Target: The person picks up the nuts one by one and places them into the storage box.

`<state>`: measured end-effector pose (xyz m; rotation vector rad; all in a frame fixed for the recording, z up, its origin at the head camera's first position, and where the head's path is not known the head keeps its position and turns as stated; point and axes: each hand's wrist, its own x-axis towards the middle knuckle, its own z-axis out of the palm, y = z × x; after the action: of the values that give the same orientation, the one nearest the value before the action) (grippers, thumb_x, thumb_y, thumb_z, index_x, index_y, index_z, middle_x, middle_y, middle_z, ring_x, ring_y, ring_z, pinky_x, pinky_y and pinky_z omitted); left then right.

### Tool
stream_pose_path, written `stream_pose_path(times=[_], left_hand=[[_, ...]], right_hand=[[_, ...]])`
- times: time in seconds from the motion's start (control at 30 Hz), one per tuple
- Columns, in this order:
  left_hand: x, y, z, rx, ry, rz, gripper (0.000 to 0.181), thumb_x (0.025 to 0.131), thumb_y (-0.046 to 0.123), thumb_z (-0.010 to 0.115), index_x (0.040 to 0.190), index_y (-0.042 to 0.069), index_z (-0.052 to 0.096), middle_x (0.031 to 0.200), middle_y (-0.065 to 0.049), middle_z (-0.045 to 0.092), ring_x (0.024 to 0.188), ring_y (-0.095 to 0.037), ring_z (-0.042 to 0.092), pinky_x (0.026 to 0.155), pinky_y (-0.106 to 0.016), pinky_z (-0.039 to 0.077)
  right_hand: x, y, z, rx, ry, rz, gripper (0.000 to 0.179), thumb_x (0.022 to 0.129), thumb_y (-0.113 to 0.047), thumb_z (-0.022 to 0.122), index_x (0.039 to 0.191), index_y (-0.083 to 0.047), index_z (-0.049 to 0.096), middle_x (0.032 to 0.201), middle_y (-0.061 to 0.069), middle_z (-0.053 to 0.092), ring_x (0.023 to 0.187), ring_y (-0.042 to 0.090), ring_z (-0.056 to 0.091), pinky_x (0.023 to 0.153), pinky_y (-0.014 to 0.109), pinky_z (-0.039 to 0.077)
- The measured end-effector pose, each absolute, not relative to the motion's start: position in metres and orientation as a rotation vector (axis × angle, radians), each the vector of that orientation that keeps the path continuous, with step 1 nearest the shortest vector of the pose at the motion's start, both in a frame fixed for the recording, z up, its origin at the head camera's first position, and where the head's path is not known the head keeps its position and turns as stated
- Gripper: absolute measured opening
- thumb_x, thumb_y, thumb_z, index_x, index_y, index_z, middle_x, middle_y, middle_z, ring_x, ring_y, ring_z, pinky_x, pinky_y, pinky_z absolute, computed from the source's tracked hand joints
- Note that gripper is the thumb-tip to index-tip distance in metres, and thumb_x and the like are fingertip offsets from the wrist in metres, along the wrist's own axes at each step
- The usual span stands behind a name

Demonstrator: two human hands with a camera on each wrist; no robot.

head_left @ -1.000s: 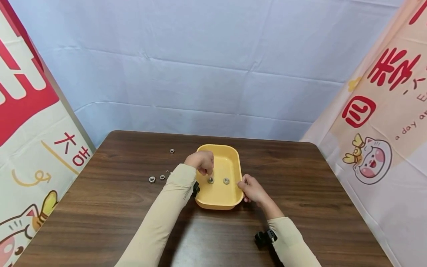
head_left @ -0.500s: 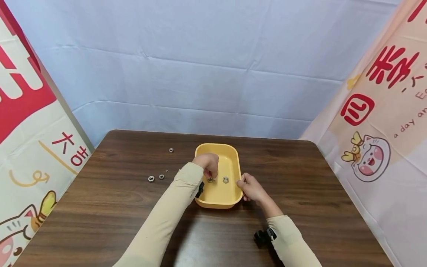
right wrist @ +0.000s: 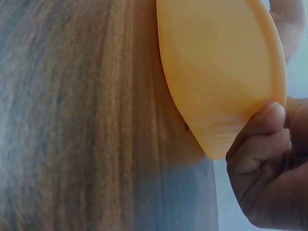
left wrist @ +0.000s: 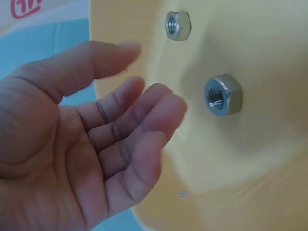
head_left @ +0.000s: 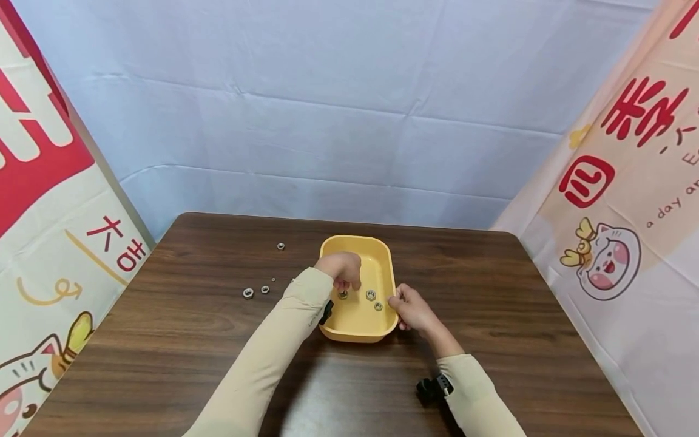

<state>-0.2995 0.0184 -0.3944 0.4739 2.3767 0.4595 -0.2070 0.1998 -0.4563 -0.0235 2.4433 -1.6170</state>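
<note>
My left hand (head_left: 343, 269) hovers over the inside of the yellow tray (head_left: 357, 325). In the left wrist view its fingers are loosely bent, thumb apart, with nothing between them. Beside the fingertips, a larger hex nut (left wrist: 224, 95) and a smaller hex nut (left wrist: 178, 26) sit on the tray floor. The head view has three nuts in the tray: one nut (head_left: 343, 295) below my left fingers, a second nut (head_left: 371, 295) to its right, and a smaller nut (head_left: 378, 306) near the right wall. My right hand (head_left: 413, 311) pinches the tray's right rim between thumb and fingers.
Left of the tray on the brown wooden table (head_left: 164, 352) lie a nut (head_left: 248, 294), a smaller nut (head_left: 265, 289) and a tiny nut-like piece (head_left: 273, 280). Another nut (head_left: 281, 246) lies farther back. A pale cloth (head_left: 327, 121) hangs behind the table.
My left hand has moved right within the tray, and its fingers have let go of a small nut. That nut now shows near the right wall. The right hand keeps its hold.
</note>
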Motion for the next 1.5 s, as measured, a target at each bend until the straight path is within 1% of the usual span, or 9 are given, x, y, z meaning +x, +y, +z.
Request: stream_pose_path(times=[0.1, 0.17, 0.27, 0.37, 0.47, 0.73, 1.03, 1.2, 1.5], left_hand=[[-0.296, 0.018, -0.39, 0.545, 2.394, 0.455, 0.017, 0.088, 0.017, 0.065, 0.076, 0.009, 0.055, 0.057, -0.002, 0.046, 0.045, -0.013, 0.039, 0.042, -0.025, 0.031], [-0.294, 0.018, -0.387, 0.629, 2.445, 0.407, 0.018, 0.087, 0.018, 0.066, 0.076, 0.01, 0.055, 0.062, 0.0, 0.047, 0.05, -0.012, 0.041, 0.047, -0.025, 0.034], [-0.29, 0.017, -0.383, 0.758, 2.521, 0.292, 0.009, 0.085, 0.017, 0.067, 0.089, 0.011, 0.061, 0.079, 0.002, 0.053, 0.064, -0.013, 0.046, 0.058, -0.027, 0.04], [-0.288, 0.017, -0.38, 0.824, 2.563, 0.21, 0.025, 0.084, 0.015, 0.067, 0.108, 0.012, 0.062, 0.1, 0.001, 0.058, 0.079, -0.014, 0.05, 0.068, -0.028, 0.043], [-0.286, 0.017, -0.379, 0.833, 2.575, 0.174, 0.032, 0.083, 0.017, 0.067, 0.115, 0.013, 0.061, 0.109, 0.0, 0.058, 0.084, -0.015, 0.052, 0.07, -0.029, 0.044], [-0.28, 0.016, -0.376, 0.848, 2.592, 0.161, 0.037, 0.085, 0.023, 0.067, 0.119, 0.012, 0.06, 0.116, -0.001, 0.058, 0.091, -0.014, 0.054, 0.075, -0.028, 0.045], [-0.273, 0.004, -0.37, 0.844, 2.645, 0.197, 0.04, 0.085, 0.025, 0.068, 0.121, 0.012, 0.06, 0.119, -0.003, 0.057, 0.096, -0.015, 0.053, 0.076, -0.03, 0.045], [-0.27, -0.003, -0.367, 0.831, 2.688, 0.21, 0.044, 0.085, 0.026, 0.067, 0.125, 0.012, 0.058, 0.122, -0.005, 0.055, 0.109, -0.021, 0.05, 0.079, -0.037, 0.046], [-0.263, -0.016, -0.357, 0.826, 2.701, 0.3, 0.044, 0.084, 0.026, 0.069, 0.124, 0.009, 0.058, 0.12, -0.007, 0.055, 0.106, -0.021, 0.052, 0.08, -0.036, 0.046]], right_hand=[[-0.207, 0.199, -0.456, -0.016, 2.437, -1.621, 0.011, 0.09, -0.004, 0.047, 0.081, -0.003, 0.04, 0.05, 0.005, 0.044, 0.035, 0.012, 0.04, 0.033, 0.024, 0.034], [-0.207, 0.199, -0.456, -0.02, 2.435, -1.624, 0.011, 0.089, -0.004, 0.046, 0.08, -0.003, 0.04, 0.05, 0.005, 0.044, 0.035, 0.012, 0.04, 0.033, 0.024, 0.034], [-0.208, 0.199, -0.456, -0.018, 2.434, -1.621, 0.01, 0.088, -0.003, 0.046, 0.08, -0.003, 0.039, 0.049, 0.006, 0.045, 0.034, 0.011, 0.04, 0.033, 0.024, 0.034], [-0.208, 0.2, -0.456, -0.004, 2.434, -1.625, 0.01, 0.088, -0.004, 0.046, 0.08, -0.003, 0.039, 0.049, 0.006, 0.044, 0.034, 0.012, 0.039, 0.033, 0.024, 0.033], [-0.208, 0.2, -0.455, 0.003, 2.432, -1.63, 0.011, 0.088, -0.004, 0.046, 0.08, -0.003, 0.039, 0.05, 0.006, 0.044, 0.034, 0.012, 0.039, 0.033, 0.024, 0.033], [-0.206, 0.201, -0.454, -0.004, 2.432, -1.617, 0.012, 0.09, -0.005, 0.048, 0.082, -0.003, 0.04, 0.051, 0.006, 0.045, 0.035, 0.012, 0.041, 0.034, 0.023, 0.034], [-0.199, 0.206, -0.452, 0.049, 2.36, -1.667, 0.02, 0.094, -0.018, 0.053, 0.087, -0.002, 0.044, 0.054, 0.004, 0.044, 0.038, 0.011, 0.042, 0.036, 0.023, 0.033], [-0.198, 0.206, -0.45, 0.021, 2.358, -1.68, 0.015, 0.091, -0.011, 0.053, 0.087, -0.001, 0.043, 0.053, 0.005, 0.046, 0.038, 0.011, 0.044, 0.036, 0.023, 0.034], [-0.197, 0.206, -0.445, -0.04, 2.221, -1.771, 0.013, 0.089, -0.001, 0.053, 0.088, 0.002, 0.041, 0.056, 0.007, 0.05, 0.04, 0.01, 0.048, 0.037, 0.02, 0.037]])
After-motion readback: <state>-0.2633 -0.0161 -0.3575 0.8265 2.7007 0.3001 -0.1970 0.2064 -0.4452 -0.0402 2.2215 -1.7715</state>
